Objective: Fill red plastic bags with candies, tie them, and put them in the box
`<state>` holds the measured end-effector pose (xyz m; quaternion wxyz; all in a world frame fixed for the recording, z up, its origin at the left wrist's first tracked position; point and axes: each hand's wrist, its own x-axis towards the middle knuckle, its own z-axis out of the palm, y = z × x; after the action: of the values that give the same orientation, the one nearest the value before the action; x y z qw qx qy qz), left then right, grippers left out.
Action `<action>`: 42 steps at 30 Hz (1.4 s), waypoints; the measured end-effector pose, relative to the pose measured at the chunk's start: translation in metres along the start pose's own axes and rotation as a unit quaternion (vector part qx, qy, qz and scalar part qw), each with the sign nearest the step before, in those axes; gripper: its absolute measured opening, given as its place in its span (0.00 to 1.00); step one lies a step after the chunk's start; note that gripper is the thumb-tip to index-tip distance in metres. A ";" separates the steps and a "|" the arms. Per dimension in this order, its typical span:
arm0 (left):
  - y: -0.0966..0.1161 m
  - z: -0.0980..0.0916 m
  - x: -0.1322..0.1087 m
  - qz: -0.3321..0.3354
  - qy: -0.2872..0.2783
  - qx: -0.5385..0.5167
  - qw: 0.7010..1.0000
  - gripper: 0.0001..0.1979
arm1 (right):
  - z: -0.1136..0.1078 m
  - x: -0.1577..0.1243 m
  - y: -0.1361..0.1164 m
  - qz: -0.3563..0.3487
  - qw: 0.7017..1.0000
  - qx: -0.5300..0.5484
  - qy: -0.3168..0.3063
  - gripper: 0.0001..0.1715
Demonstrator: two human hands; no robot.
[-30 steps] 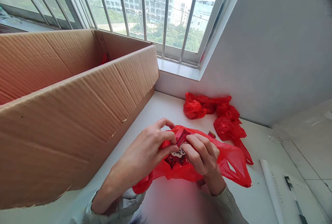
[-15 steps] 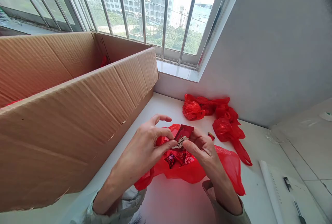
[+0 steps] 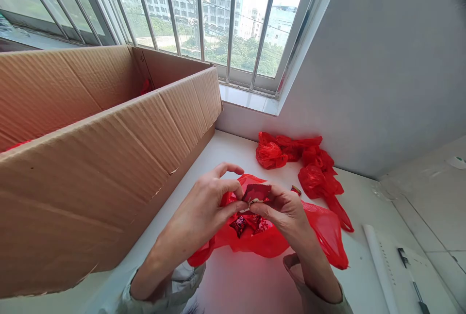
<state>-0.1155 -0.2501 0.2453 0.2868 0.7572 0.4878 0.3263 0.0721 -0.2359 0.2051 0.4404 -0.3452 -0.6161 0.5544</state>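
Observation:
Between my two hands is a dark red candy packet (image 3: 257, 191) with pale lettering. My left hand (image 3: 209, 197) pinches its left edge between thumb and fingers. On the other side, my right hand (image 3: 287, 209) grips it with the thumb across the front. Below lies an opened red plastic bag (image 3: 262, 248), with several shiny wrapped candies (image 3: 238, 225) showing inside. The packet is tilted, and my thumbs cover most of its lettering. Just past my right fingers, a small wrapped candy (image 3: 296, 190) rests on the white table (image 3: 236, 285).
A tall open cardboard box (image 3: 120, 168) fills the left side, with bits of red inside. Knotted red bags (image 3: 316, 173) lie by the wall. At the right are a white roll (image 3: 378, 265) and a pen (image 3: 413, 280). A barred window (image 3: 218, 27) stands behind.
The packet has tipped, so its face and lettering are less visible. My right thumb has come closer to the left one. The bag's right end has shifted slightly.

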 end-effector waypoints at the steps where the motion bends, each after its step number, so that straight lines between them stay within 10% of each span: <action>1: 0.000 0.000 0.000 0.001 0.000 -0.005 1.000 0.08 | 0.000 0.000 -0.001 -0.001 1.000 -0.005 -0.002 0.10; 27: -0.005 -0.004 -0.002 0.004 -0.019 0.055 0.998 0.08 | -0.015 -0.010 -0.020 -0.094 0.951 -0.296 0.006 0.09; 42: -0.013 -0.006 0.000 -0.009 -0.046 0.076 0.996 0.07 | -0.021 -0.008 -0.022 0.075 0.964 -0.252 -0.050 0.08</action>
<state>-0.1273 -0.2451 0.2390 0.2532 0.7864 0.5047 0.2504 0.0964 -0.2386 0.2255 0.2655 -0.4621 -0.7294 0.4289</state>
